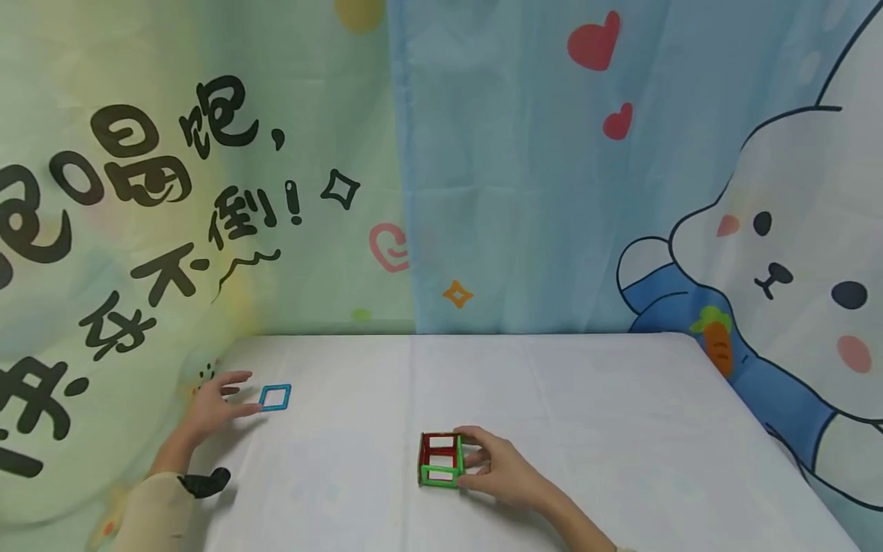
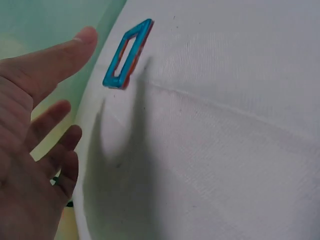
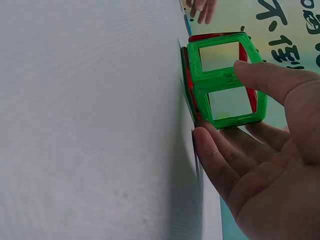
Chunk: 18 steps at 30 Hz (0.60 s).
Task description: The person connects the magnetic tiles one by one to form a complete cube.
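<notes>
A blue square magnetic tile with an open middle lies at the table's left side. A red-orange edge shows beneath it in the left wrist view. My left hand hovers just left of the tile, fingers spread and holding nothing; a gap separates thumb and tile in the left wrist view. Near the table's middle stands a small box of red and green magnetic tiles. My right hand grips its right side, the thumb against a green frame and the other fingers partly hidden behind it.
A white cloth covers the table. Behind it hangs a printed curtain with hearts, lettering and a cartoon rabbit. A black strap end sticks out from the left sleeve.
</notes>
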{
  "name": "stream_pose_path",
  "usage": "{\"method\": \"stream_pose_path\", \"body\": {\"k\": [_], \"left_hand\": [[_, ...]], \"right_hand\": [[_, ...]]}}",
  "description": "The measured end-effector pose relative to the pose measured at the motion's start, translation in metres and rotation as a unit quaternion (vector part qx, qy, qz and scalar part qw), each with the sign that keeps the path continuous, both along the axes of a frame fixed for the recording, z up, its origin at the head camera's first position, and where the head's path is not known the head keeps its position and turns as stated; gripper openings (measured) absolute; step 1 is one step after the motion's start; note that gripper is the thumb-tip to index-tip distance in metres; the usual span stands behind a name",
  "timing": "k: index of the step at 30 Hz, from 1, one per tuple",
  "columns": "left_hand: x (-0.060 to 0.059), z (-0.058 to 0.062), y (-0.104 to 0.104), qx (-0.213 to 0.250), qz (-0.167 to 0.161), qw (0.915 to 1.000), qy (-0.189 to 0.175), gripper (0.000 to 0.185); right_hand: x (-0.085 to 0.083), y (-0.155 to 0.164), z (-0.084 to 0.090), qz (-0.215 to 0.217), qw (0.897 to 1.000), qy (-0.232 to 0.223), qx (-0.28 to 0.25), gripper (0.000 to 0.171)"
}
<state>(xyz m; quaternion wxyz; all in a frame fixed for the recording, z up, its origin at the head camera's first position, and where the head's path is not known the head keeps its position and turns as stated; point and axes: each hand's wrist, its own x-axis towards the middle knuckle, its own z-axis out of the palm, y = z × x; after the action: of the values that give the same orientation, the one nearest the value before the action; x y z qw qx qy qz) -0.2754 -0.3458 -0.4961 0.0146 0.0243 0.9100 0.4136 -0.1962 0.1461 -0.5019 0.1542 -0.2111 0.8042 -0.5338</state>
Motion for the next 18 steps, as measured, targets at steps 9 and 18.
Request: {"method": "stream_pose_path", "body": {"k": [9, 18], "left_hand": [[-0.006, -0.01, -0.005, -0.04, -0.016, 0.9989, -0.02, 0.077], [-0.012, -0.013, -0.001, -0.085, -0.018, 0.9957, -0.034, 0.074]], "right_hand": [[-0.001, -0.001, -0.002, 0.0, 1.0, -0.009, -0.009, 0.069], [-0.001, 0.0, -0.004, -0.002, 1.0, -0.01, -0.012, 0.068]]}}
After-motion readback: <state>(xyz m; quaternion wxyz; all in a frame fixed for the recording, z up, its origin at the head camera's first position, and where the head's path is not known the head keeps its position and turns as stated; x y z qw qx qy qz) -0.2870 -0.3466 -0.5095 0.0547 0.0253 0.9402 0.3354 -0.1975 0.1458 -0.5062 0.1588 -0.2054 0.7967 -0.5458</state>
